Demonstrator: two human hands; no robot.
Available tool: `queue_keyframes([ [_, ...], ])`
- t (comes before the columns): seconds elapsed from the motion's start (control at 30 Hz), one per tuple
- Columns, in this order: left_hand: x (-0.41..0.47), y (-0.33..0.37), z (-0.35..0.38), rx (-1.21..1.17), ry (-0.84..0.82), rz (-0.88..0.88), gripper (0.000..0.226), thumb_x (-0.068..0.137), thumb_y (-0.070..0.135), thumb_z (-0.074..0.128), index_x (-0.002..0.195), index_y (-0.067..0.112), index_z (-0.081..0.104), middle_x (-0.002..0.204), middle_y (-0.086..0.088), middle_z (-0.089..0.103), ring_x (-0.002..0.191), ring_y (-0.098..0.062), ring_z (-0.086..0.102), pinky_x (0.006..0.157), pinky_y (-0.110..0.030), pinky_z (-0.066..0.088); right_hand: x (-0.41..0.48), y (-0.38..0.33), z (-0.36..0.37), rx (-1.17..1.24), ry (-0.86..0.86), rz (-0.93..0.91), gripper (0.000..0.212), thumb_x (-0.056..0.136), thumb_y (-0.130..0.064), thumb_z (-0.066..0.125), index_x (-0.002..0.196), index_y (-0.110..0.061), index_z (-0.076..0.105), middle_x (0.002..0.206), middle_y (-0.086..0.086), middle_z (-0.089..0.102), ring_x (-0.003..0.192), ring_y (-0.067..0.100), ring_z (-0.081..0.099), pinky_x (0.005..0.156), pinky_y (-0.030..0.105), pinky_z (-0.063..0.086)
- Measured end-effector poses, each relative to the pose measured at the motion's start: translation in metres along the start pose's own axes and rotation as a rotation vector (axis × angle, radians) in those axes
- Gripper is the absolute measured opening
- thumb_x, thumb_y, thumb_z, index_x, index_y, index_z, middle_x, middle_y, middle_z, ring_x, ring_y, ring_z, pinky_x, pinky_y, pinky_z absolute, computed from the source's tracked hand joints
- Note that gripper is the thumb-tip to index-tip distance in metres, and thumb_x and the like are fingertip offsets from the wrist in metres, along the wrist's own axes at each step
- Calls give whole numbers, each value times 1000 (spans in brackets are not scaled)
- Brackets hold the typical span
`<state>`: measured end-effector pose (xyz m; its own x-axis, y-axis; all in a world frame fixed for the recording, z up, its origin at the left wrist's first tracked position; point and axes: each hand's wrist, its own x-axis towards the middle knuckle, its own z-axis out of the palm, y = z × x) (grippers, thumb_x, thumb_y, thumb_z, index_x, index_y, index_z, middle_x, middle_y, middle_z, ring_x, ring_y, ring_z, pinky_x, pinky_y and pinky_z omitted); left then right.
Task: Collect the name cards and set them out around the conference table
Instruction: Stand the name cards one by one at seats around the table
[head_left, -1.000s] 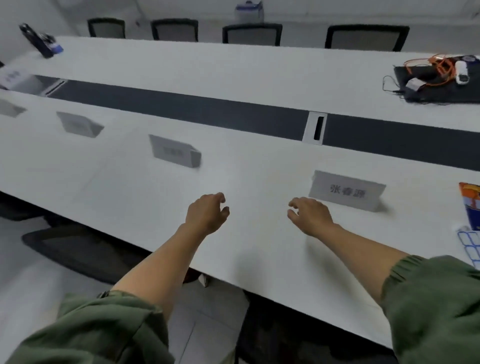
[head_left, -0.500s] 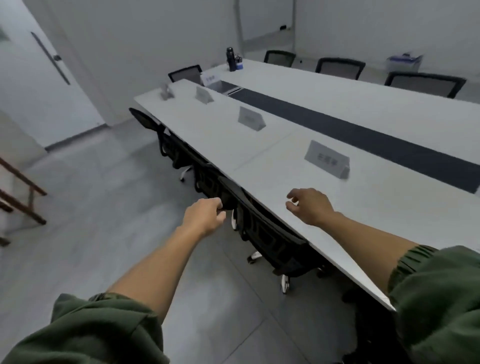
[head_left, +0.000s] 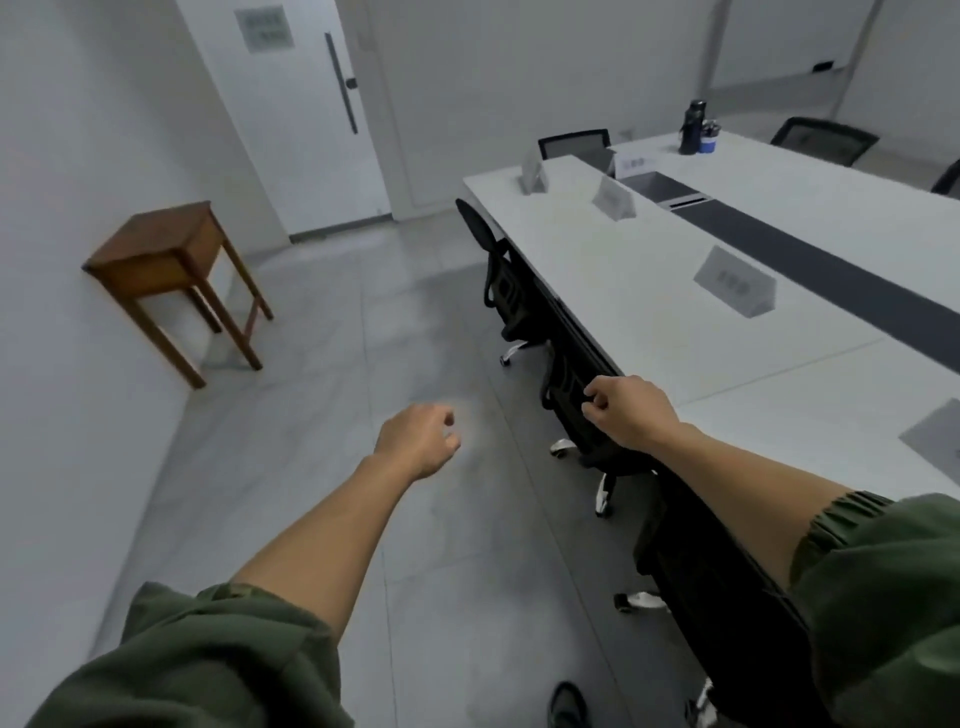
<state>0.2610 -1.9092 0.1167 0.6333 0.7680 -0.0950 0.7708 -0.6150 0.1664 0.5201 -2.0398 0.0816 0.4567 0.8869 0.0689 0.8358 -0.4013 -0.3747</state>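
Name cards are seen standing along the near edge of the worktop (head_left: 613, 270): one card (head_left: 735, 280) about midway along, a second (head_left: 614, 198) further off, a third (head_left: 532, 176) near the far corner, a fourth (head_left: 632, 164) behind it by the recess, and part of another (head_left: 935, 434) cut off at the right edge of the view. The print on them is too blurred to be read. No card is held. The left hand (head_left: 418, 439) is loosely curled and empty over the floor; the right hand (head_left: 628, 410) is likewise half-closed and empty, above the back of a black chair (head_left: 576, 400) at the worktop's edge.

Compared with a second ago, when both hands were held over the worktop beside a card, the view has been swung away towards the door (head_left: 291, 114) and a small wooden side table (head_left: 156, 249). That placement is judged finished, and the turn suggests that more cards are to be fetched or another seat served. None are visible on the side table.
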Motion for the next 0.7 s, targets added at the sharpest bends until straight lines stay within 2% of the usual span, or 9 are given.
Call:
queue_keyframes([
  [0.17,92,-65,-31,-23,18,-126,36,92,37,50,123,20,58,112,-5,65,101,-26,60,80,-34,50,139,-47,13,-9,-82,-71,28,92,-40,54,112,-23,64,101,-2,70,95,23,63,80,35,52],
  [0.27,137,-104,-46,-43,39,-172,35,92,36,50,122,20,58,110,-5,66,99,-25,60,76,-33,49,212,-78,18,-17,-92,-118,28,90,-38,55,110,-22,65,104,1,70,95,26,64,75,33,50],
  [0.33,164,-131,-52,-42,36,-195,35,93,37,50,122,20,58,111,-5,66,99,-24,60,76,-33,49,255,-99,26,-31,-104,-145,32,91,-39,54,116,-23,65,110,1,70,99,27,63,74,32,47],
  [0.43,215,-177,-55,-64,34,-242,35,93,37,50,122,20,58,109,-5,66,97,-24,60,77,-33,50,324,-128,51,-16,-149,-153,38,91,-39,53,125,-23,61,117,2,68,106,27,62,83,35,48],
  [0.57,302,-244,-60,-70,35,-241,34,92,37,52,121,19,59,106,-4,67,94,-23,61,73,-31,47,421,-167,87,-9,-176,-157,40,90,-40,54,126,-24,60,115,-1,68,105,25,62,86,35,50],
  [0.7,400,-307,-83,-73,11,-219,35,92,36,52,121,19,59,106,-5,66,93,-23,61,72,-31,47,518,-197,107,-9,-184,-82,41,90,-41,55,127,-24,59,116,-1,67,106,24,61,87,36,50],
])
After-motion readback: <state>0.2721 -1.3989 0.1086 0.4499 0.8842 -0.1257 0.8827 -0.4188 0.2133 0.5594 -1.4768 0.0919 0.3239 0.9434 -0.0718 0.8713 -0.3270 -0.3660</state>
